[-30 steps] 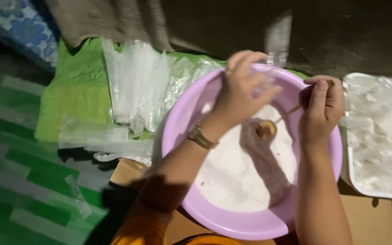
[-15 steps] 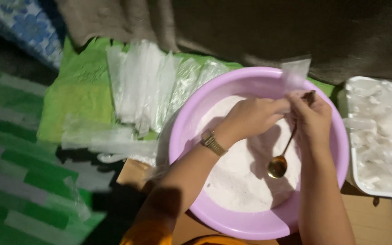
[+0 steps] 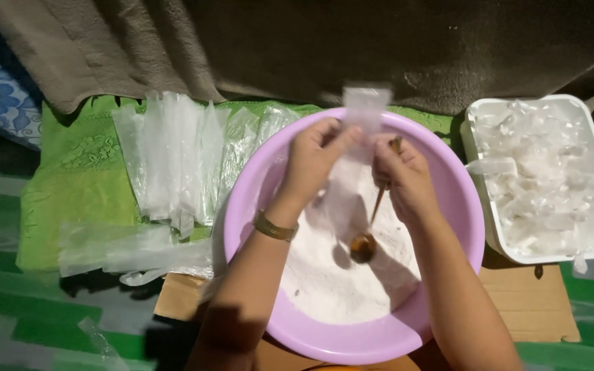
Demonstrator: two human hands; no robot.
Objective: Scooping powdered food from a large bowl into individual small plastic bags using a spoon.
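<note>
My left hand (image 3: 314,161) pinches the edge of a small clear plastic bag (image 3: 366,110) between thumb and fingers, and my right hand (image 3: 403,178) grips the bag's other edge, so the bag is held up over the far side of the lilac basin (image 3: 256,206). The bag's top is blurred and see-through; I cannot tell whether anything is inside it, and its lower part melts into the white behind it. My right hand also clamps the handle of a spoon (image 3: 372,220) — only a short stub of handle shows above my fingers, the rest hangs down with its brownish bowl just over the white powder (image 3: 331,282) that covers the basin floor. Whether the spoon bowl touches the powder I cannot say. A bracelet (image 3: 274,227) sits on my left wrist.

The basin rests on a piece of brown cardboard (image 3: 524,302), its near rim partly covered by my forearms. To the left, a stack of empty clear bags (image 3: 173,158) lies on a green cloth (image 3: 70,178), with more loose ones (image 3: 111,251) just below, hard to separate from one another. To the right, near the basin, a white tray (image 3: 479,206) holds a heap of filled little bags (image 3: 551,178) — their contents are too pale to make out. A grey-brown blanket (image 3: 311,48) fills the far side, cut off by the frame.
</note>
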